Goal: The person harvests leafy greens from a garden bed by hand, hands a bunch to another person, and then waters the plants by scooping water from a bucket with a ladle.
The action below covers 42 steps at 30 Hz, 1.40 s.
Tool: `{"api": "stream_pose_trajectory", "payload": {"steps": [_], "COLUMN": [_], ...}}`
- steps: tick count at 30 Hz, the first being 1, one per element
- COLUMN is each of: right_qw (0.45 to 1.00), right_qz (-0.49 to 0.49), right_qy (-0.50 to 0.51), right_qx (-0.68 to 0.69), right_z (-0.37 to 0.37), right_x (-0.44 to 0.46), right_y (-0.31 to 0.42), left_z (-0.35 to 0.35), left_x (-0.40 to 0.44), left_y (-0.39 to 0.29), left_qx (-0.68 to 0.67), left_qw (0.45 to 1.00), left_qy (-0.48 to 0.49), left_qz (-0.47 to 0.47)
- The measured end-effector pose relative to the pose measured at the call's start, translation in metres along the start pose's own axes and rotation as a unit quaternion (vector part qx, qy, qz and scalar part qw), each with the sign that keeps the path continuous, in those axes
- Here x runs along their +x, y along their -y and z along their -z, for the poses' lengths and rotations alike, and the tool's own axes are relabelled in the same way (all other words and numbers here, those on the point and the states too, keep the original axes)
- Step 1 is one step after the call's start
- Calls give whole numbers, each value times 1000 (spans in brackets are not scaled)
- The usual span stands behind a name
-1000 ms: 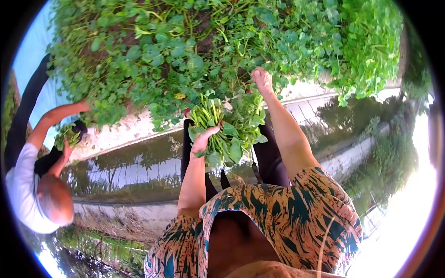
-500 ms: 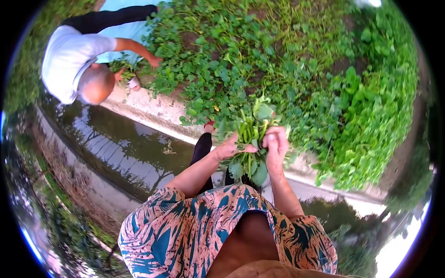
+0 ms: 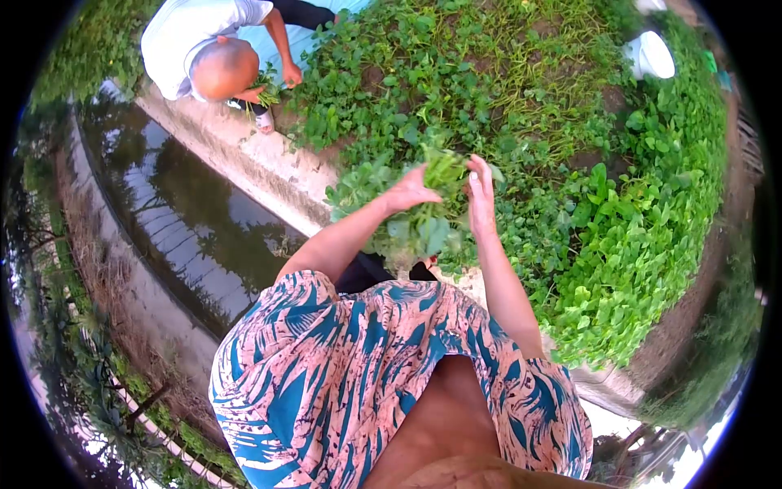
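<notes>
My left hand (image 3: 411, 192) grips a bunch of greens (image 3: 440, 173), my right hand (image 3: 481, 196) loosely open beside it; one handful is gathered, while plenty appears left growing in the garden bed (image 3: 423, 90).

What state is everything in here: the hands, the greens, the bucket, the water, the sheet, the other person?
Left hand: closed around greens
Right hand: open, beside the bunch
Bunch of greens: held, leafy, slightly blurred
White bucket: among plants; contents unclear
Channel water: murky, reflecting
Blue sheet: spread out
Other person: bent over, holding greens
</notes>
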State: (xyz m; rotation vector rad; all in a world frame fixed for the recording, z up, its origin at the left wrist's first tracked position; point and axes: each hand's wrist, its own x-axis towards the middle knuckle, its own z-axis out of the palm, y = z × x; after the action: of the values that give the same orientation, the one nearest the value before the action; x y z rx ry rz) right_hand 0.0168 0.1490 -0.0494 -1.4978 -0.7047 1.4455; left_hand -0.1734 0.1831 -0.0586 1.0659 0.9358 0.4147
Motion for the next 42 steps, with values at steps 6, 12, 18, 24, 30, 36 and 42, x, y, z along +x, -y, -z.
{"api": "stream_pose_trajectory", "payload": {"steps": [6, 12, 18, 24, 30, 36, 42], "right_qw": [973, 560, 874, 909, 928, 931, 925], "right_qz": [-113, -99, -346, -324, -295, -293, -311], "right_qy": [-119, 125, -253, -193, -150, -139, -147], "right_qx": [-161, -813, -228, -178, -170, -167, -162], "right_z": [128, 408, 348, 286, 251, 248, 264], "right_x": [-41, -239, -343, -272, -220, -201, -226], "right_y": [-43, -221, -186, -199, -191, -200, -216], "left_z": [136, 237, 280, 267, 269, 280, 301], "left_x": [-17, -31, -32, 12, 19, 9, 1], "left_y": [89, 58, -23, -31, -62, -86, -93], "left_qx": [-27, 455, 561, 618, 677, 702, 743], "left_qw": [944, 796, 758, 724, 678, 647, 589], "left_qy": [-328, -397, -319, -302, -278, -288, -316], "left_qz": [10, 43, 96, 61, 73, 75, 29]}}
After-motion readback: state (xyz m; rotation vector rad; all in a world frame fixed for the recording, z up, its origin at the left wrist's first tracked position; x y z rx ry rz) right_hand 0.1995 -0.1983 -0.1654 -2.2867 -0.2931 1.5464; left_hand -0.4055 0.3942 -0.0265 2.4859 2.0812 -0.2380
